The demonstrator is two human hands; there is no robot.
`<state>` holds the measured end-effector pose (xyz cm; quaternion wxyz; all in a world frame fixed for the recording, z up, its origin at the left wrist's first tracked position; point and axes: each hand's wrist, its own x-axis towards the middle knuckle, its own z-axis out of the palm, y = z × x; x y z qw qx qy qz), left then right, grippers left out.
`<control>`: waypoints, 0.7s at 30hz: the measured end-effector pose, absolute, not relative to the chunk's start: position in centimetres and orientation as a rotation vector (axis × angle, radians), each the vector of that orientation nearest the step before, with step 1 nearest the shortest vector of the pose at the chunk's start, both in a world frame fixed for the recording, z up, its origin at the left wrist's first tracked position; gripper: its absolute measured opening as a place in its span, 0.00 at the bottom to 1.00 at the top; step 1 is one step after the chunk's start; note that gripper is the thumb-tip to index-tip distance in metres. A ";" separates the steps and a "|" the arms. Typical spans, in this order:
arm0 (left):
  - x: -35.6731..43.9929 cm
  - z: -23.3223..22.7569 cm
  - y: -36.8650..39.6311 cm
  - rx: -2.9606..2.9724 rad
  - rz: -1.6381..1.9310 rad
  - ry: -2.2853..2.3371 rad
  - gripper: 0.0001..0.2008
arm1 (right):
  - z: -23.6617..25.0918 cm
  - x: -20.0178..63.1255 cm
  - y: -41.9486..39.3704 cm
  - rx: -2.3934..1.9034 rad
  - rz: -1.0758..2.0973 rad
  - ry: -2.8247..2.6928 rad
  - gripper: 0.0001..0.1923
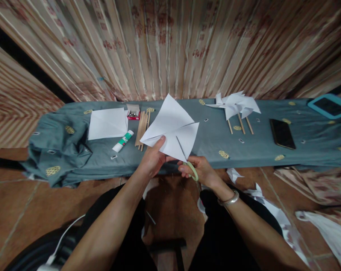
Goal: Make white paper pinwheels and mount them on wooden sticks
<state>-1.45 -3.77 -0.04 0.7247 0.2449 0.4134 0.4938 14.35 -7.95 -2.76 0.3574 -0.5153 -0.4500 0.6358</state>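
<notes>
White paper scraps [277, 213] lie on the tiled floor [15, 214], to the right of the person's dark-clad legs [218, 229]. Above the legs, at the front edge of the cloth-covered table [209, 145], the right hand [198, 168], a silver bracelet [229, 198] at its wrist, is curled around the pale green handles of the scissors [193, 171], which meet the near corner of a white sheet [170, 126]. The left hand [153, 158] is closed on that sheet, thumb on top; slits run in from its left and right corners. The sheet is held up over the table's middle. Left of it lie a glue stick [123, 141] and a row of wooden sticks [142, 130]; to the right, toward the table's right end, a dark phone [282, 134]. Farther back, a stack of paper [108, 123] sits beside a small open red box [133, 113]. White pinwheels [238, 104] on sticks lie near the back edge, and a blue-framed tablet [329, 106] near the back right corner. Behind hangs a patterned curtain [170, 49].
</notes>
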 end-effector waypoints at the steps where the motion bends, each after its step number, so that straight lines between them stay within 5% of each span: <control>1: -1.5 -0.1 -3.8 0.541 1.093 0.907 0.17 | -2.7 14.3 -8.0 -1.330 1.644 -1.153 0.26; 21: -1.5 -0.2 -3.8 0.534 1.081 0.905 0.16 | -2.9 14.4 -8.0 -1.310 1.623 -1.164 0.24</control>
